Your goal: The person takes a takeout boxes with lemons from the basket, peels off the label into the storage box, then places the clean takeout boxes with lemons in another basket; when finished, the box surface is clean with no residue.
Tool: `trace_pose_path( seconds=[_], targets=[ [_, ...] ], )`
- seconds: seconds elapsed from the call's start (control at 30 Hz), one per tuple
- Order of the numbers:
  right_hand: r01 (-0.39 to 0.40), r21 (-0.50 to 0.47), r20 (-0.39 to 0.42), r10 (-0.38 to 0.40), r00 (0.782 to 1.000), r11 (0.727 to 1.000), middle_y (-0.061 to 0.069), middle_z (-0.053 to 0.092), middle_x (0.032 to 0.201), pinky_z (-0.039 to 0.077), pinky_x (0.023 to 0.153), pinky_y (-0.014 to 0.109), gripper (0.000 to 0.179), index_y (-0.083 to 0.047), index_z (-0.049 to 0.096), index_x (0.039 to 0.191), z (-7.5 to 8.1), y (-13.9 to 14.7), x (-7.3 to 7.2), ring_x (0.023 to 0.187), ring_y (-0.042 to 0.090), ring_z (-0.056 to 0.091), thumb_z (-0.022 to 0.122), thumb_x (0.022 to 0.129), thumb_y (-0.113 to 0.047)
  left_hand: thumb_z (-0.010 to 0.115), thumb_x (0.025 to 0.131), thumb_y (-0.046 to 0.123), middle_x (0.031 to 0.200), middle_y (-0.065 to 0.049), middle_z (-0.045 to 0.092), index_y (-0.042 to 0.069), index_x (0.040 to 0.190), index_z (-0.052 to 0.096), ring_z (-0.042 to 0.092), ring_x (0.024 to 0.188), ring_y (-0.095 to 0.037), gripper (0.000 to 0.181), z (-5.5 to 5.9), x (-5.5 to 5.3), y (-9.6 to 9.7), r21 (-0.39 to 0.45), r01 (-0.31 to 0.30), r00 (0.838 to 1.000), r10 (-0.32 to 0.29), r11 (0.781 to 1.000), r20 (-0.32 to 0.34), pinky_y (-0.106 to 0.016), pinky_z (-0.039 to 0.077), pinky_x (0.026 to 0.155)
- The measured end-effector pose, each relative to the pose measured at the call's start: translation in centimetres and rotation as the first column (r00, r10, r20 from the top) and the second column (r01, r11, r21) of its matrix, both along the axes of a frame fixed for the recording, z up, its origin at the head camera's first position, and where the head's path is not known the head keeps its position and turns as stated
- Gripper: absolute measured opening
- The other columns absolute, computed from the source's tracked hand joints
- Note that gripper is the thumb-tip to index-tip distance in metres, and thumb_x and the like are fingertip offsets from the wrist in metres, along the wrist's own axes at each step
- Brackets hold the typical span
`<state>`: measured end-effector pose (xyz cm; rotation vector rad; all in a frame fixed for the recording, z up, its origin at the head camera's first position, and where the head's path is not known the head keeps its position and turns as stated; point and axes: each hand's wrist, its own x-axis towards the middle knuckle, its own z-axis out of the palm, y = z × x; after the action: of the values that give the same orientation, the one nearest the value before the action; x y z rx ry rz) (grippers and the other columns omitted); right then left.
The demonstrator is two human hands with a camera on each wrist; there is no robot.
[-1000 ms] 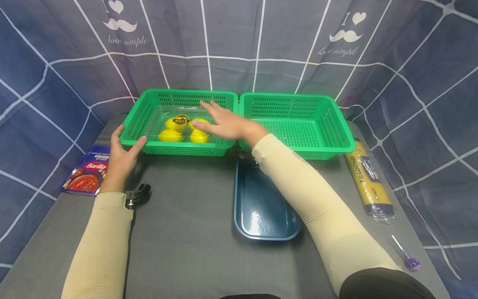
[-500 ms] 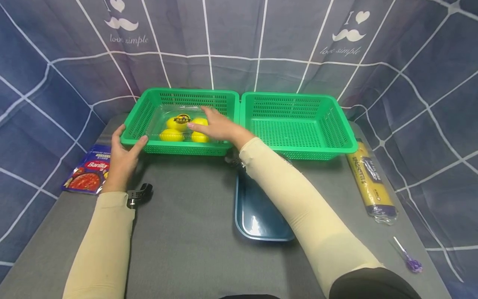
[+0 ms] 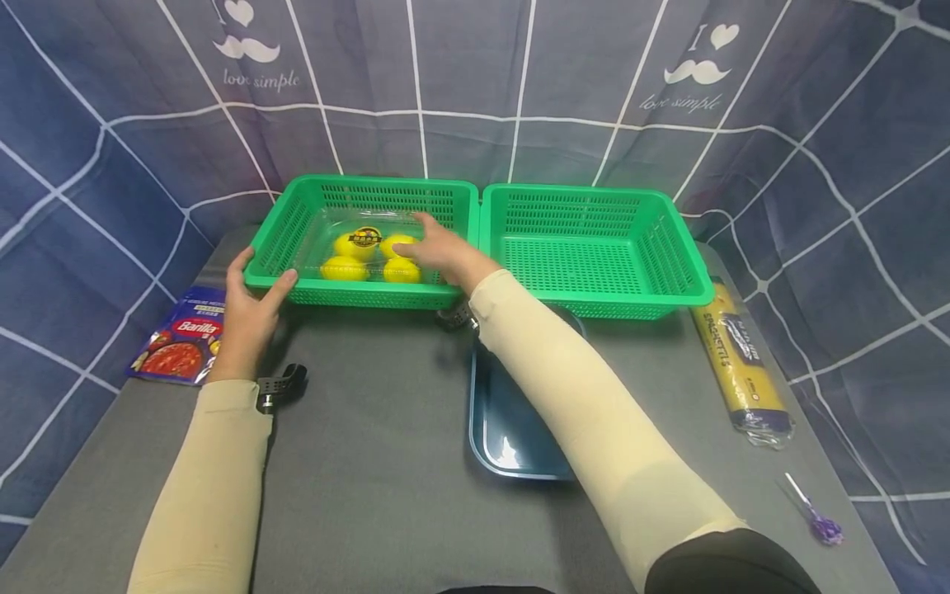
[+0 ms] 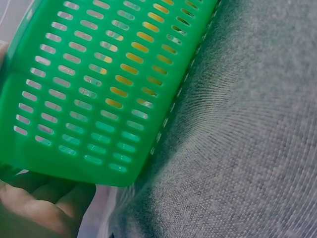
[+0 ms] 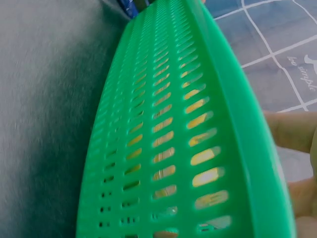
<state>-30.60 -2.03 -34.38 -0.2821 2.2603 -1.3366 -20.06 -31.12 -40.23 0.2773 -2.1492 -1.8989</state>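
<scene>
At the front left corner of the left green basket (image 3: 349,294), my left hand (image 3: 248,318) grips the rim, thumb on the front side and fingers round the left end. The left wrist view shows the fingers (image 4: 44,203) close against that corner. Inside the basket lies a clear plastic box (image 3: 315,247) of several yellow lemons (image 3: 344,268), with a dark label on its lid. My right hand (image 3: 449,252) reaches over the basket's right part, thumb and forefinger spread at the box's right end. Its other fingers are hidden in the head view.
A second green basket (image 3: 594,299) stands alongside on the right. Below it is a dark blue tray (image 3: 512,429), partly under my right forearm. A Barilla sauce pouch (image 3: 178,338) lies left, a spaghetti pack (image 3: 742,363) and purple lollipop (image 3: 824,528) right. A tiled-pattern curtain (image 3: 475,82) hangs behind.
My right hand has come lower and closer to the right end of the lemon box, its thumb drawing back rightward from over the lemons. My left hand stays at the basket corner.
</scene>
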Motion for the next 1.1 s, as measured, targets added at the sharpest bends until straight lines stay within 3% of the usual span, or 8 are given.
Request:
trace_pose_path(
  seconds=[0.17,0.27,0.33,0.43,0.53,0.73,0.83,1.1],
  targets=[
    [0.043,-0.109,0.111,-0.03,0.993,0.993,0.009,0.011,0.175,0.03,0.117,0.063,0.088,-0.031,0.012,0.171,-0.3,0.1,-0.3,0.154,0.035,0.026,0.069,0.105,-0.025,0.073,0.101,0.032,0.166,-0.02,0.028,0.02,0.168,0.014,0.035,0.149,-0.03,0.09,-0.3,0.0,-0.2,-0.012,-0.002,1.0,0.002,1.0,-0.005,-0.025,0.033,0.116],
    [0.073,-0.134,0.139,-0.055,0.989,0.988,0.014,0.014,0.173,0.049,0.105,0.045,0.088,-0.032,0.013,0.171,-0.5,0.1,-0.5,0.122,0.026,0.058,0.07,0.104,-0.02,0.073,0.101,0.033,0.166,-0.02,0.028,0.021,0.169,0.014,0.035,0.148,-0.03,0.09,-0.4,-0.1,-0.2,-0.021,-0.001,1.0,0.001,1.0,0.001,-0.026,0.033,0.117],
    [0.095,-0.138,0.146,-0.074,0.986,0.986,0.015,0.015,0.173,0.051,0.103,0.042,0.088,-0.032,0.014,0.17,-0.5,0.0,-0.5,0.119,0.024,0.059,0.07,0.104,-0.017,0.073,0.101,0.033,0.166,-0.019,0.028,0.022,0.168,0.014,0.035,0.148,-0.03,0.09,-0.5,-0.2,-0.3,-0.021,0.0,1.0,0.0,1.0,0.001,-0.026,0.033,0.116],
    [0.121,-0.156,0.149,-0.098,0.984,0.98,0.014,0.015,0.173,0.051,0.102,0.039,0.089,-0.032,0.015,0.17,-0.6,-0.3,-0.4,0.127,0.027,0.057,0.07,0.103,-0.011,0.074,0.101,0.032,0.165,-0.019,0.029,0.022,0.168,0.015,0.036,0.147,-0.029,0.09,-0.8,-0.4,-0.5,-0.01,0.0,1.0,0.0,1.0,-0.008,-0.025,0.034,0.116],
    [0.143,-0.18,0.15,-0.116,0.982,0.973,0.012,0.015,0.173,0.041,0.114,0.047,0.089,-0.032,0.017,0.17,-0.7,-0.5,-0.3,0.15,0.033,0.033,0.069,0.102,-0.005,0.073,0.101,0.032,0.165,-0.018,0.03,0.023,0.168,0.015,0.037,0.147,-0.029,0.09,-1.3,-0.6,-0.7,-0.006,-0.001,1.0,0.001,1.0,-0.022,-0.025,0.035,0.115],
    [0.171,-0.224,0.154,-0.138,0.978,0.96,0.014,0.017,0.173,0.055,0.088,0.038,0.088,-0.031,0.021,0.17,-0.8,-0.6,-0.3,0.104,0.021,0.059,0.067,0.102,0.0,0.073,0.101,0.032,0.165,-0.018,0.03,0.023,0.168,0.015,0.036,0.147,-0.029,0.089,-1.4,-0.7,-0.8,0.001,-0.007,1.0,0.007,1.0,-0.029,-0.025,0.035,0.115],
    [0.18,-0.244,0.166,-0.141,0.976,0.953,0.014,0.017,0.173,0.055,0.094,0.042,0.087,-0.03,0.022,0.17,-0.8,-0.6,-0.2,0.093,0.019,0.059,0.066,0.102,0.001,0.073,0.101,0.029,0.165,-0.019,0.03,0.021,0.168,0.016,0.037,0.146,-0.029,0.088,-1.3,-0.6,-0.6,0.01,-0.004,0.999,0.005,1.0,-0.031,-0.024,0.036,0.114],
    [0.188,-0.286,0.201,-0.133,0.971,0.94,0.013,0.02,0.172,0.057,0.095,0.049,0.083,-0.03,0.023,0.17,-0.9,-0.5,-0.1,0.12,0.031,0.058,0.064,0.104,-0.001,0.073,0.101,0.03,0.164,-0.019,0.031,0.021,0.168,0.016,0.039,0.145,-0.028,0.088,-0.8,-0.2,-0.4,-0.007,-0.004,1.0,0.004,1.0,-0.018,-0.025,0.036,0.114]
  ],
)
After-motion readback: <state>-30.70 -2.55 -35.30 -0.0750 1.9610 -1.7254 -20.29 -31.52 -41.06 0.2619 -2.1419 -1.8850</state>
